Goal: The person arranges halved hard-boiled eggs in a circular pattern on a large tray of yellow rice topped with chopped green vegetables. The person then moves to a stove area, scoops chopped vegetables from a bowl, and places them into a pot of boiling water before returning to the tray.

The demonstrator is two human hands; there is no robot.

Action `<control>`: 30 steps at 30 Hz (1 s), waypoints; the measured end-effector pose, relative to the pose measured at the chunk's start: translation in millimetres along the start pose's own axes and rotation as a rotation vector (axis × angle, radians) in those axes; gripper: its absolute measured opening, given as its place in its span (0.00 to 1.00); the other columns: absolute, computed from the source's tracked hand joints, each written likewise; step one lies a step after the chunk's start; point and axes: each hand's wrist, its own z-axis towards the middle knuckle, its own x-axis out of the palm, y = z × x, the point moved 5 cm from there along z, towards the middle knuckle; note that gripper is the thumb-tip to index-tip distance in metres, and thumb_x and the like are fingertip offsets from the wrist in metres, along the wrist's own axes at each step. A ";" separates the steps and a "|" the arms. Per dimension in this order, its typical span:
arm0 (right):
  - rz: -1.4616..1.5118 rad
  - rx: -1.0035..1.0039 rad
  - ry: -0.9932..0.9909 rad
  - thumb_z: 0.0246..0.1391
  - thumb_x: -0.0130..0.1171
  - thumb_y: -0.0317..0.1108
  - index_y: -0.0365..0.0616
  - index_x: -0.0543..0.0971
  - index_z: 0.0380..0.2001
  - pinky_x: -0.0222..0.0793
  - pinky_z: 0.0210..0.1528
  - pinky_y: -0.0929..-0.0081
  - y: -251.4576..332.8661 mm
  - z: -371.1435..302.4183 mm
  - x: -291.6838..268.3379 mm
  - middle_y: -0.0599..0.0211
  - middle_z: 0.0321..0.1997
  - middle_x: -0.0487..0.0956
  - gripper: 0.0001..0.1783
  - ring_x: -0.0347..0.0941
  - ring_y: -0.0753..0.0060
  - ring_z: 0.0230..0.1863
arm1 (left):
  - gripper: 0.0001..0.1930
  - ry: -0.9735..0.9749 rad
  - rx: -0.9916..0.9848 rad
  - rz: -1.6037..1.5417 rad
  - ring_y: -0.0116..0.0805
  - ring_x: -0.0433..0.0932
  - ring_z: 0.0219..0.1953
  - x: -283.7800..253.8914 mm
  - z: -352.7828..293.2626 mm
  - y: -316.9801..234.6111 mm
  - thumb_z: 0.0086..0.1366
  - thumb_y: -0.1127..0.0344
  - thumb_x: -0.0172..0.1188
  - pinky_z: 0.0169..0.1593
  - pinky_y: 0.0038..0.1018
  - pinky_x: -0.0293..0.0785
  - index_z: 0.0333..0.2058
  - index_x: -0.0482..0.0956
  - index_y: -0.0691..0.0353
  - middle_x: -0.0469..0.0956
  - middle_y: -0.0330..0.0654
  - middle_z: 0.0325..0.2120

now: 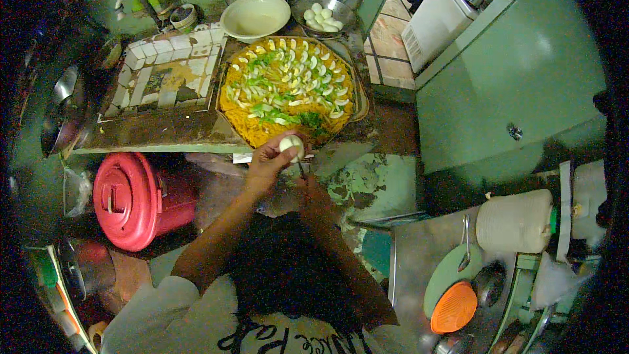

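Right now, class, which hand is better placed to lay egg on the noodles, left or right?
Probably the left hand: it holds the white egg near the close edge of the yellow noodles. The right hand sits lower, in shadow, apparently holding a thin tool.

There's the egg (288, 141) just this side of the yellow noodles (247, 130), partly behind left fingers (289, 153), right hand (308, 190) lost in shadow, slim tool (301, 169) too dim to name

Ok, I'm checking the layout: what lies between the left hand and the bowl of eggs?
In the head view, a wide spread of yellow food lies between the left hand and the bowl.
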 end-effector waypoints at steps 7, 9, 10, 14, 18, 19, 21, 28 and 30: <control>0.010 0.023 0.172 0.63 0.49 0.37 0.41 0.69 0.53 0.71 0.41 0.48 40.7 69.4 32.1 0.44 0.43 0.75 0.18 0.76 0.42 0.40 | 0.19 -0.133 -0.059 -0.194 0.29 0.80 0.42 -76.0 12.6 -16.1 0.64 0.68 0.63 0.47 0.26 0.78 0.54 0.75 0.62 0.80 0.38 0.42; 0.064 0.013 0.209 0.64 0.48 0.36 0.41 0.69 0.54 0.72 0.40 0.49 53.9 86.7 40.2 0.45 0.43 0.76 0.18 0.76 0.43 0.40 | 0.21 -0.129 -0.055 -0.236 0.32 0.79 0.46 -96.0 17.7 -13.7 0.66 0.68 0.61 0.51 0.28 0.77 0.57 0.72 0.63 0.78 0.40 0.46; 0.088 0.004 0.227 0.64 0.48 0.36 0.41 0.69 0.55 0.72 0.40 0.50 61.0 95.6 44.8 0.45 0.42 0.76 0.19 0.76 0.43 0.40 | 0.21 -0.098 -0.043 -0.296 0.33 0.78 0.47 -103.0 23.0 -12.2 0.66 0.69 0.60 0.52 0.28 0.76 0.57 0.71 0.63 0.78 0.40 0.47; 0.199 0.025 0.287 0.65 0.47 0.35 0.42 0.68 0.57 0.73 0.38 0.51 81.4 126.4 58.3 0.45 0.40 0.77 0.20 0.77 0.44 0.39 | 0.24 -0.031 -0.041 -0.257 0.34 0.75 0.53 -128.9 33.0 -14.4 0.65 0.68 0.61 0.55 0.30 0.73 0.59 0.69 0.62 0.75 0.42 0.52; 0.274 0.044 0.205 0.66 0.46 0.34 0.42 0.67 0.60 0.73 0.37 0.52 96.2 130.1 50.7 0.46 0.39 0.79 0.21 0.78 0.46 0.38 | 0.24 -0.100 -0.267 -0.362 0.36 0.76 0.51 -143.7 47.0 -7.2 0.64 0.66 0.61 0.53 0.32 0.77 0.58 0.70 0.62 0.75 0.43 0.51; 0.270 0.026 0.123 0.66 0.46 0.34 0.42 0.66 0.61 0.74 0.36 0.53 95.3 122.5 43.4 0.46 0.38 0.79 0.21 0.78 0.46 0.37 | 0.23 -0.058 -0.302 -0.396 0.38 0.77 0.50 -144.1 52.6 -4.7 0.64 0.66 0.61 0.53 0.34 0.78 0.57 0.70 0.62 0.75 0.44 0.51; 0.238 -0.027 -0.046 0.65 0.47 0.34 0.43 0.69 0.60 0.74 0.40 0.56 86.6 103.3 24.5 0.48 0.43 0.79 0.21 0.78 0.50 0.41 | 0.22 0.024 -0.375 -0.459 0.40 0.79 0.48 -142.1 66.6 -0.3 0.64 0.66 0.61 0.51 0.36 0.80 0.55 0.71 0.62 0.76 0.45 0.50; 0.201 0.545 -0.161 0.64 0.51 0.33 0.45 0.75 0.55 0.73 0.43 0.62 83.8 77.9 -61.8 0.53 0.43 0.78 0.18 0.76 0.55 0.42 | 0.19 0.200 -0.419 -0.247 0.43 0.81 0.44 -88.0 89.4 28.9 0.62 0.68 0.60 0.51 0.37 0.81 0.52 0.72 0.63 0.77 0.49 0.47; 0.180 0.536 -0.191 0.63 0.52 0.32 0.45 0.77 0.53 0.72 0.39 0.62 76.9 67.1 -63.1 0.55 0.36 0.78 0.16 0.76 0.57 0.37 | 0.19 0.185 -0.482 -0.361 0.43 0.81 0.45 -55.1 80.6 12.3 0.62 0.70 0.59 0.51 0.36 0.81 0.52 0.71 0.63 0.77 0.49 0.47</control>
